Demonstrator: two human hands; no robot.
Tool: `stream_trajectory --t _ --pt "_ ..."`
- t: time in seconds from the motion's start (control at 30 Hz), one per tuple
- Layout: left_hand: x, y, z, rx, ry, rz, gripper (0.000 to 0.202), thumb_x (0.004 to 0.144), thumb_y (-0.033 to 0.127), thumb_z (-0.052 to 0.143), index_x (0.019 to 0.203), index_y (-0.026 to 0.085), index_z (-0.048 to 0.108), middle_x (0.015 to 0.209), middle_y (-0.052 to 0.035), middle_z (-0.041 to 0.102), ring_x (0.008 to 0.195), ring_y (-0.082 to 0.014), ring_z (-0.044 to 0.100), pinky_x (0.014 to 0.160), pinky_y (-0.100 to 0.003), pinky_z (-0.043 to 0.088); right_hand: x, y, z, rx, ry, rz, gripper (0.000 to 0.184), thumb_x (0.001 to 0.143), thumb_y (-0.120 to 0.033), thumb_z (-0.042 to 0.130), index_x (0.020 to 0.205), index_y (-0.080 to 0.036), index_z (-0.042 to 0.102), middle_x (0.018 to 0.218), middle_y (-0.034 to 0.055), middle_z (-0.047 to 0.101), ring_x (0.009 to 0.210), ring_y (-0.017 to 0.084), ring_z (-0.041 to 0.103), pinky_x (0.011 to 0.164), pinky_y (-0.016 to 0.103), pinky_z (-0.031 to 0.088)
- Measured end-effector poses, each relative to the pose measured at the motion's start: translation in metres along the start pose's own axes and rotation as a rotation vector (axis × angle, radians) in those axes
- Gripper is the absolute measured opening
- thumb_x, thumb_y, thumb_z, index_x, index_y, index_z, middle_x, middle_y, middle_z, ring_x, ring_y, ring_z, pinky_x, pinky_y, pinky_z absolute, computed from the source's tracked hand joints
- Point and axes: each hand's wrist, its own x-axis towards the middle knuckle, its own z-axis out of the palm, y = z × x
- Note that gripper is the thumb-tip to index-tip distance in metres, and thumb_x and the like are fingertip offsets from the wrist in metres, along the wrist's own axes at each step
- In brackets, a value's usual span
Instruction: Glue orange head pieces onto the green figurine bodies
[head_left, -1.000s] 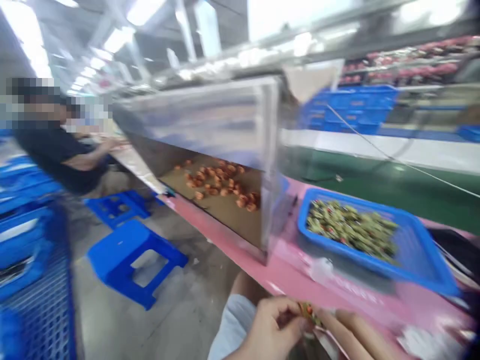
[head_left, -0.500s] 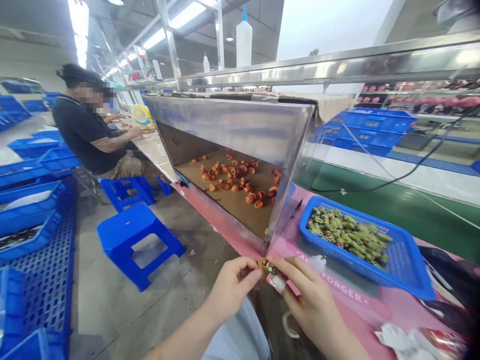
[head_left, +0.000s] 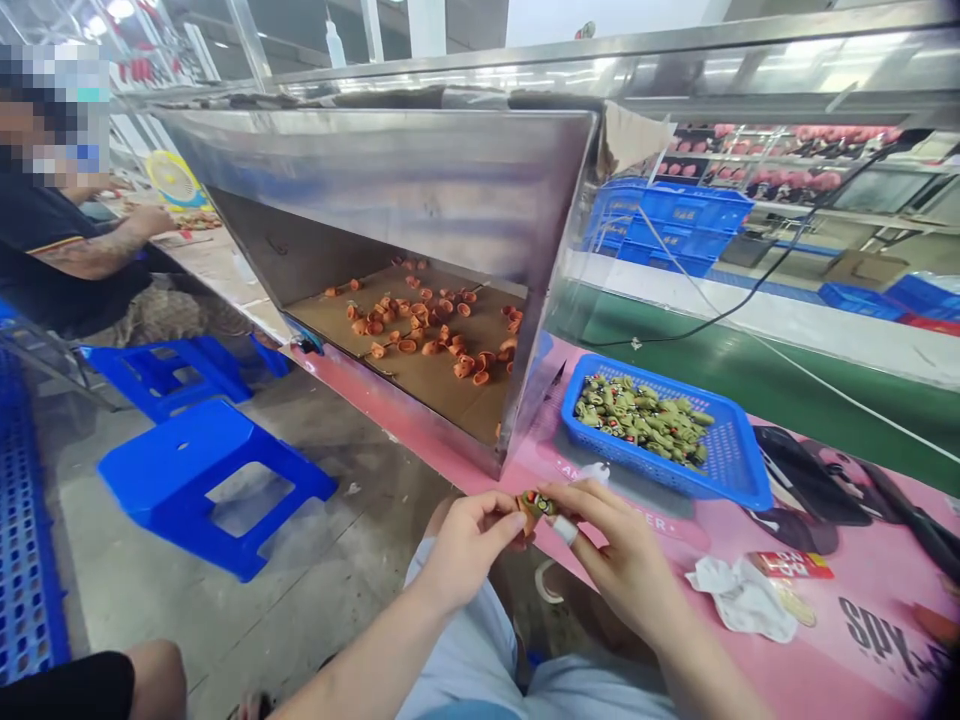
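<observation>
My left hand (head_left: 469, 543) and my right hand (head_left: 619, 555) meet in front of me over the pink table's edge. Both pinch one small green and orange toy piece (head_left: 534, 503) between fingertips. A strip of white tape wraps one right finger. Just beyond stands a blue basket (head_left: 731, 470) holding a heap of green pieces (head_left: 637, 418). To the left, a steel hood (head_left: 420, 190) covers a brown board (head_left: 442, 385) scattered with several small orange cups (head_left: 420, 325).
A crumpled white wrapper (head_left: 742, 600) and a red packet (head_left: 791, 566) lie on the pink table (head_left: 750, 680). Blue stools (head_left: 202, 480) stand on the floor at left. A seated person in a dark shirt (head_left: 52, 250) works further left. A green belt (head_left: 750, 385) runs behind.
The view has swung down and right, so the table and my lap show more. Both hands keep pinching the small piece in much the same pose.
</observation>
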Motion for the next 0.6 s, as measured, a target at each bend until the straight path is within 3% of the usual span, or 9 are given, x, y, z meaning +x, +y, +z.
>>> stream_trajectory --t 0.23,0.4,0.6 --pt "0.01 0.003 0.001 -0.01 -0.041 0.073 0.014 0.073 0.022 0.056 0.065 0.01 0.054 0.066 -0.0024 0.056 0.066 -0.0104 0.051 0.068 -0.024 0.041 0.0 0.003 -0.001 -0.016 0.007 0.017 0.038 0.077 -0.003 0.041 0.109 -0.021 0.052 0.093 0.0049 0.053 0.084 0.014 0.051 0.07 0.026 0.044" --pt "0.015 0.001 0.002 -0.055 -0.025 0.017 0.017 0.071 0.025 0.058 0.065 0.01 0.053 0.066 -0.0024 0.056 0.065 -0.0104 0.051 0.068 -0.025 0.042 0.0 0.007 0.003 0.031 0.047 0.066 0.037 0.077 -0.004 0.043 0.108 -0.023 0.052 0.093 0.0033 0.054 0.082 0.013 0.051 0.07 0.025 0.043" --pt "0.014 0.003 -0.002 -0.08 -0.039 -0.048 0.019 0.07 0.028 0.059 0.067 0.01 0.054 0.068 -0.0024 0.056 0.065 -0.0113 0.054 0.068 -0.028 0.045 0.002 0.005 0.0 -0.007 0.013 0.026 0.042 0.075 -0.001 0.039 0.109 -0.023 0.052 0.091 0.0033 0.053 0.081 0.013 0.05 0.068 0.024 0.043"
